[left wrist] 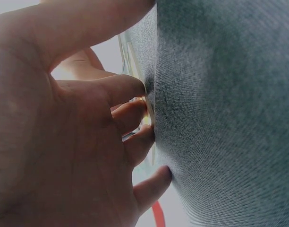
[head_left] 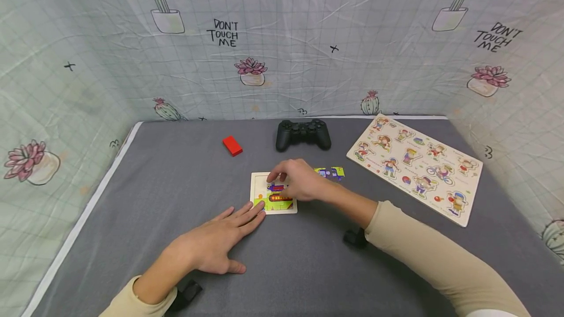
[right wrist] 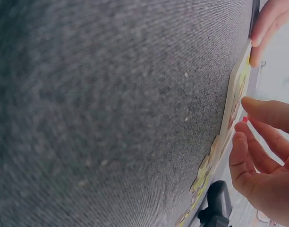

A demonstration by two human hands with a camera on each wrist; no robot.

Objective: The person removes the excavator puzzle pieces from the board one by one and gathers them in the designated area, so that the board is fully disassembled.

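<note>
Beige sleeves [head_left: 432, 253] nearest, at the near edge. Small puzzle tray [head_left: 259, 178] sits mid-table, pieces with a vehicle picture inside. Left hand [head_left: 216, 243]: flat-ish, fingers spread, fingertips at tray's near-left corner. Right hand [head_left: 300, 180]: over tray's right side, fingers bent, thumb apart from fingertips; can't tell if they touch pieces. Loose puzzle pieces [head_left: 338, 172] just right of tray. Red block [head_left: 232, 146] far left of it, black controller [head_left: 303, 134] far side, large picture board [head_left: 415, 168] farther right. Gray table [head_left: 176, 175].
</note>
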